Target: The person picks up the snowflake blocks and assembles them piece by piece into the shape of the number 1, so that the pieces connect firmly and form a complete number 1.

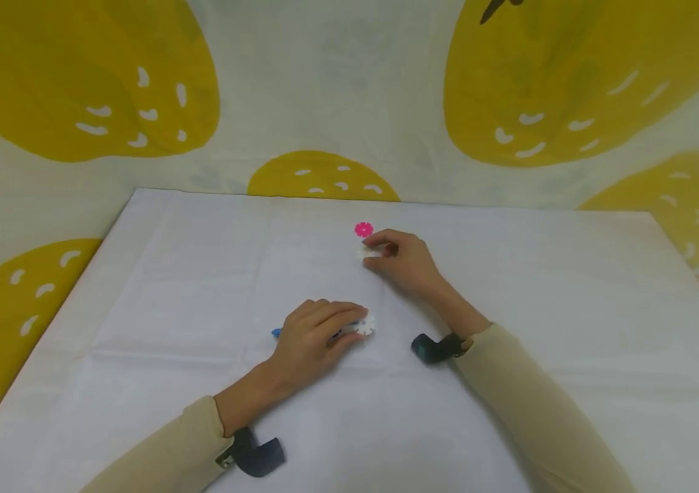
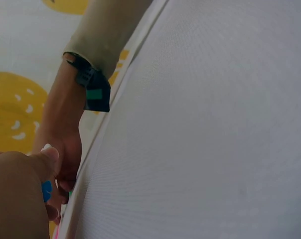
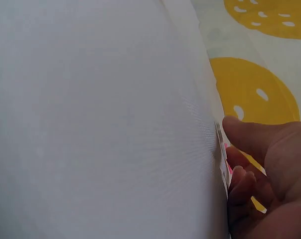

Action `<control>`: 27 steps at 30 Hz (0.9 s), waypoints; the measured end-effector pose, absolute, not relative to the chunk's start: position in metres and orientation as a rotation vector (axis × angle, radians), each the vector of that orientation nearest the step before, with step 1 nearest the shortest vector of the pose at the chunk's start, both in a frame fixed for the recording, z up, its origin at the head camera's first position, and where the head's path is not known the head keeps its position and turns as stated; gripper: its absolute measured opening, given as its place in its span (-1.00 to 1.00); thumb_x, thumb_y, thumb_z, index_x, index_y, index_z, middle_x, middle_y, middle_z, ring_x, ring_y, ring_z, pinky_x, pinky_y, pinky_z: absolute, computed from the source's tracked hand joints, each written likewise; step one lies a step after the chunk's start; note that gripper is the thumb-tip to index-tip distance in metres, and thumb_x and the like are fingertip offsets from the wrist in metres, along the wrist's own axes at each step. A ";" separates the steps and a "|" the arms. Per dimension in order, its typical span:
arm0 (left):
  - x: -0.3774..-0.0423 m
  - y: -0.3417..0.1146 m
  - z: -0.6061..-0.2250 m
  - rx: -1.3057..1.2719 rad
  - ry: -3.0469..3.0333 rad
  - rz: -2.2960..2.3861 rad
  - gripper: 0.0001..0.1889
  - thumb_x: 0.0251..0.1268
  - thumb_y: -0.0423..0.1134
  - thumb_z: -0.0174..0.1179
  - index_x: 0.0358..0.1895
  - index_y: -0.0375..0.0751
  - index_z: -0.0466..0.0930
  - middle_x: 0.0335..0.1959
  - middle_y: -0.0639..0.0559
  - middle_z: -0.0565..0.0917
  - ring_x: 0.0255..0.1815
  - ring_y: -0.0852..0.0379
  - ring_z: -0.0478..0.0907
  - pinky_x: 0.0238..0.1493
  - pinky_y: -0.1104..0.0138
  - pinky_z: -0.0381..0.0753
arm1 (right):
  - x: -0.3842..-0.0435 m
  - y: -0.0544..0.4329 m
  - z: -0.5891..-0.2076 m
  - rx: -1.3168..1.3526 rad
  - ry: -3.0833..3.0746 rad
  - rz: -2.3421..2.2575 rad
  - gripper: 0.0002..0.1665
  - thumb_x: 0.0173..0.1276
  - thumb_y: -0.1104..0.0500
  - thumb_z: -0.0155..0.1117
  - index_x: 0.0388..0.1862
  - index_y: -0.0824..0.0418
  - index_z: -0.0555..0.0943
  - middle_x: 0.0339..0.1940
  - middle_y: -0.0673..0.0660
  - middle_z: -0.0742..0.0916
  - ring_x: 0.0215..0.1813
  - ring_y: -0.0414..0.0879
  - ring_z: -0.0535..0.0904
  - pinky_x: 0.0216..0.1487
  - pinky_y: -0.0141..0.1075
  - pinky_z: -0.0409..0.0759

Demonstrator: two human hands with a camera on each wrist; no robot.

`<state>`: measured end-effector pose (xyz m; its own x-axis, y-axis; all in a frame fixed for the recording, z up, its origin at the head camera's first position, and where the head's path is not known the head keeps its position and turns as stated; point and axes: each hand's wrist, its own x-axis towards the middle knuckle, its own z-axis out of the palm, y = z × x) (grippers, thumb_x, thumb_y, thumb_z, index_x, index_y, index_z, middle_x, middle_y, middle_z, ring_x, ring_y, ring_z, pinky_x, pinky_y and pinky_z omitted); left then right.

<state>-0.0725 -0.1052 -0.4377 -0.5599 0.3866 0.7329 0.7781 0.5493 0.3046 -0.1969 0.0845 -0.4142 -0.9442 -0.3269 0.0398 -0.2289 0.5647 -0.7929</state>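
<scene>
In the head view my left hand (image 1: 312, 339) holds a blue toothed piece, mostly hidden under the fingers, and a white snowflake disc (image 1: 365, 324) sits at its thumb and fingertips. Part of the blue piece (image 2: 46, 190) shows below the left thumb in the left wrist view. Farther back, my right hand (image 1: 407, 263) pinches another white snowflake disc (image 1: 367, 254) by its edges, thumb on the near side and index finger on the far side. A pink snowflake disc (image 1: 364, 229) lies on the table just beyond the right fingertips.
A white cloth covers the table (image 1: 189, 287), with shallow creases. Behind its far edge hangs a pale curtain (image 1: 337, 82) printed with yellow shapes. Dark camera mounts are strapped to both wrists, the left mount (image 1: 258, 457) low over the table.
</scene>
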 end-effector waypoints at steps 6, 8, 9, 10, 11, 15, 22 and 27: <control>-0.072 -0.105 -0.437 -0.935 -2.193 -0.835 -0.65 0.00 -0.21 0.46 -0.08 -0.17 0.71 -0.13 0.07 0.70 -0.34 0.21 0.59 -0.30 0.38 0.49 | -0.196 0.081 -0.417 -0.479 2.744 -1.287 -0.67 0.18 0.15 0.45 -0.05 0.11 0.68 -0.23 0.03 0.67 -0.28 -0.06 0.42 -0.26 -0.28 0.39; -0.073 -0.105 -0.437 -0.932 -2.195 -0.835 -0.65 0.00 -0.20 0.46 -0.08 -0.17 0.71 -0.13 0.07 0.70 -0.34 0.21 0.59 -0.31 0.38 0.49 | -0.196 0.080 -0.417 -0.472 2.755 -1.284 -0.66 0.18 0.16 0.45 -0.04 0.12 0.67 -0.27 0.06 0.65 -0.30 -0.05 0.41 -0.28 -0.28 0.37; -0.072 -0.105 -0.437 -0.931 -2.194 -0.836 -0.65 0.01 -0.20 0.46 -0.09 -0.17 0.71 -0.14 0.07 0.70 -0.35 0.21 0.59 -0.31 0.38 0.49 | -0.196 0.079 -0.417 -0.465 2.759 -1.281 -0.66 0.17 0.16 0.46 -0.04 0.11 0.67 -0.29 0.06 0.64 -0.31 -0.05 0.41 -0.29 -0.27 0.37; -0.072 -0.105 -0.437 -0.930 -2.192 -0.836 -0.65 0.01 -0.20 0.46 -0.09 -0.17 0.71 -0.14 0.07 0.70 -0.36 0.21 0.59 -0.32 0.38 0.48 | -0.196 0.079 -0.417 -0.461 2.761 -1.280 -0.65 0.17 0.16 0.46 -0.04 0.12 0.67 -0.30 0.07 0.63 -0.31 -0.05 0.41 -0.29 -0.27 0.36; -0.072 -0.105 -0.437 -0.929 -2.192 -0.838 -0.66 0.01 -0.20 0.46 -0.09 -0.17 0.71 -0.14 0.07 0.70 -0.36 0.22 0.58 -0.32 0.38 0.48 | -0.195 0.079 -0.416 -0.451 2.762 -1.278 -0.65 0.17 0.16 0.46 -0.03 0.12 0.67 -0.32 0.07 0.61 -0.31 -0.05 0.40 -0.29 -0.27 0.36; -0.072 -0.105 -0.437 -0.921 -2.190 -0.844 -0.66 0.00 -0.19 0.46 -0.10 -0.17 0.71 -0.14 0.08 0.70 -0.38 0.22 0.57 -0.32 0.39 0.48 | -0.196 0.078 -0.416 -0.447 2.765 -1.262 -0.62 0.17 0.16 0.47 0.00 0.12 0.67 -0.36 0.10 0.59 -0.32 -0.05 0.40 -0.30 -0.27 0.35; -0.072 -0.105 -0.436 -0.915 -2.191 -0.853 -0.66 -0.02 -0.21 0.47 -0.11 -0.16 0.72 -0.14 0.09 0.70 -0.36 0.22 0.58 -0.32 0.39 0.47 | -0.196 0.078 -0.415 -0.427 2.756 -1.219 -0.60 0.16 0.15 0.47 0.02 0.11 0.69 -0.31 0.07 0.62 -0.29 -0.04 0.41 -0.28 -0.27 0.37; -0.072 -0.105 -0.436 -0.922 -2.186 -0.856 -0.67 0.01 -0.21 0.46 -0.11 -0.17 0.71 -0.14 0.08 0.70 -0.37 0.22 0.58 -0.33 0.39 0.46 | -0.196 0.079 -0.415 -0.438 2.767 -1.217 -0.65 0.13 0.15 0.49 -0.05 0.07 0.73 -0.38 0.07 0.58 -0.31 -0.05 0.41 -0.29 -0.26 0.36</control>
<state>-0.0722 -0.1048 -0.4358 -0.5722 0.3776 0.7280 0.7716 0.5488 0.3218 -0.1959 0.0789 -0.4146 -0.9552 -0.2941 0.0347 -0.2243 0.6422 -0.7330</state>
